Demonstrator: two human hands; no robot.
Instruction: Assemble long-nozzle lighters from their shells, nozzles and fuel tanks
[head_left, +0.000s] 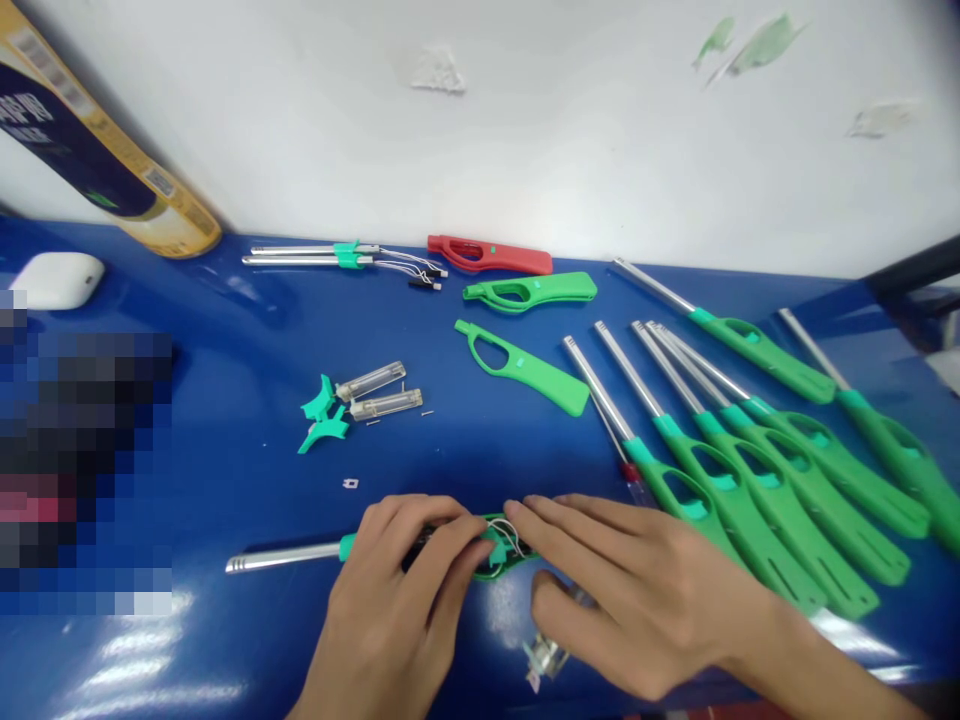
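From where I stand, the long green plastic lighter shell (491, 575) lies open and flat on the glossy blue table (202, 420), its silver metal tube (285, 557) pointing left; everything else I place by that shell. The left hand (394, 600) is closed around its tube end, thumb and forefinger nearly together beside a small turquoise plastic trigger (496, 549), seemingly to steady it. The right hand (637, 590) has its fingers laid over the other end, near thin white wires (510, 530), perhaps keeping them down; whether it pinches anything I can't tell. Finished-looking green lighters (757, 480) fan out rightward, probably grouped by kind. Beyond, far left, a yellow-and-navy bottle (112, 150) shows pale characters and a barcode, but I can't make out a brand.
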